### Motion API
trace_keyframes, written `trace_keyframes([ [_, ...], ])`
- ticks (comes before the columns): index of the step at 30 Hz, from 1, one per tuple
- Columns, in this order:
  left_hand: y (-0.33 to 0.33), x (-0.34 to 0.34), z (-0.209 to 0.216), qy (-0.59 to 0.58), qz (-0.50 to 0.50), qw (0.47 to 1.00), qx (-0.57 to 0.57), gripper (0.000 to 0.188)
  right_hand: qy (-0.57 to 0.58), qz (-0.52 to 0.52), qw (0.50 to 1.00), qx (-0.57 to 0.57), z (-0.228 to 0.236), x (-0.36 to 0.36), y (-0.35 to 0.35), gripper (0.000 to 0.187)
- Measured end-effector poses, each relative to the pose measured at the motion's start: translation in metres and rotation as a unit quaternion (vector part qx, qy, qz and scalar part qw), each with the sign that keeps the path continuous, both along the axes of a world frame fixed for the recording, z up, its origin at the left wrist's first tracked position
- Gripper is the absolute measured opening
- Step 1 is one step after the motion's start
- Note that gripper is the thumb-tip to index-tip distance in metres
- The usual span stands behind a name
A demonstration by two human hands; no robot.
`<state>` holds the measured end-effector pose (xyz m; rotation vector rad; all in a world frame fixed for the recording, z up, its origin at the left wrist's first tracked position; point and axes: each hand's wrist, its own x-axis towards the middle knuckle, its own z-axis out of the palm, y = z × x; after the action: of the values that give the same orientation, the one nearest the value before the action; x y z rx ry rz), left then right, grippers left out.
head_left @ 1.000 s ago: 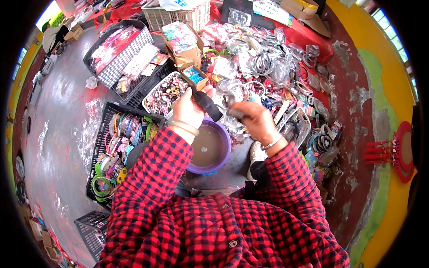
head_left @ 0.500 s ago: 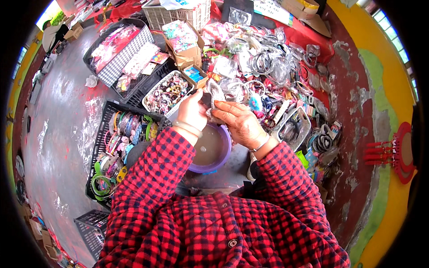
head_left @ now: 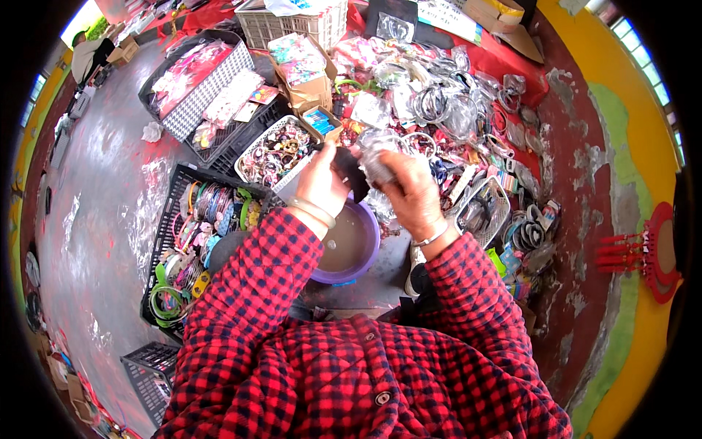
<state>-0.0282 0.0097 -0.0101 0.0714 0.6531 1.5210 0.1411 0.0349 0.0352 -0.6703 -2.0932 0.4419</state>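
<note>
My left hand (head_left: 322, 183) is closed on a dark, flat piece (head_left: 352, 175); its exact kind does not show. To its right, my right hand (head_left: 411, 189) grips a crumpled greyish bundle (head_left: 376, 167), either cloth or plastic wrapping. The two held things are close together, above the far rim of a purple basin (head_left: 341, 277) with cloudy greyish water in it. Beyond my hands spreads a heap of plastic-wrapped hair accessories (head_left: 439, 102). A white basket (head_left: 301, 162) of small hair ties stands left of the basin.
A black crate (head_left: 175, 186) full of headbands stands at left, with a houndstooth-patterned bin (head_left: 201, 91) behind it. Cardboard boxes (head_left: 311, 91) and a pale crate (head_left: 307, 28) stand at the back. Another white basket (head_left: 493, 227) lies right of my right hand.
My right hand has turned and drawn the greyish bundle slightly up and right of the dark piece, which now shows more. My left hand has barely shifted.
</note>
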Motion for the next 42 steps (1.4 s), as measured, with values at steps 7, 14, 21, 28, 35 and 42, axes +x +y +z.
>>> trace_keyframes([
  [7,-0.011,0.027,0.004,-0.063,-0.066,0.996,0.003,0.016,-0.089,0.064,0.993,0.048,-0.006,-0.009,-0.005,0.036],
  [14,-0.004,0.01,-0.008,-0.045,-0.042,0.998,-0.004,0.016,-0.124,0.092,0.987,0.046,-0.009,-0.003,-0.005,0.032],
  [21,0.001,-0.009,-0.009,-0.083,0.026,0.996,-0.016,0.014,-0.179,0.079,0.974,0.115,-0.004,0.003,-0.012,0.034],
  [28,0.002,-0.008,0.019,-0.111,0.048,0.992,-0.027,0.033,-0.189,0.063,0.978,0.068,-0.01,0.013,-0.004,0.032],
  [35,0.001,-0.008,0.011,-0.088,0.008,0.996,0.031,0.037,0.048,-0.096,0.994,-0.03,-0.004,0.015,0.01,0.038],
  [42,-0.004,0.013,0.011,0.033,0.002,0.999,-0.004,0.031,-0.22,0.026,0.972,0.074,-0.01,-0.016,-0.015,0.045],
])
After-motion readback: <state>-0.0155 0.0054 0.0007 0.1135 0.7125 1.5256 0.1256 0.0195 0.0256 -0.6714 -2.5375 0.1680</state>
